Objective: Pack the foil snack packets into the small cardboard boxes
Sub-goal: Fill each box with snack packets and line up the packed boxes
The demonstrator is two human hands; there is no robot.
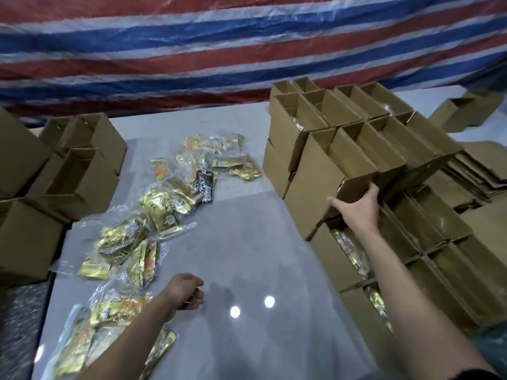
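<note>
Fingers of the right hand clasp the near end of the top box on the stack; the left hand, left of the stack, hangs loosely curled, empty. Packets lie scattered on the table left of the stack; better to lift the box level, sparing its neighbours.

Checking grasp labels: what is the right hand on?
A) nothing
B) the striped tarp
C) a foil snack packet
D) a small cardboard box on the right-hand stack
D: the right hand grips the near end of a small cardboard box on top of the right-hand stack, thumb on one side and fingers on the other.
</note>
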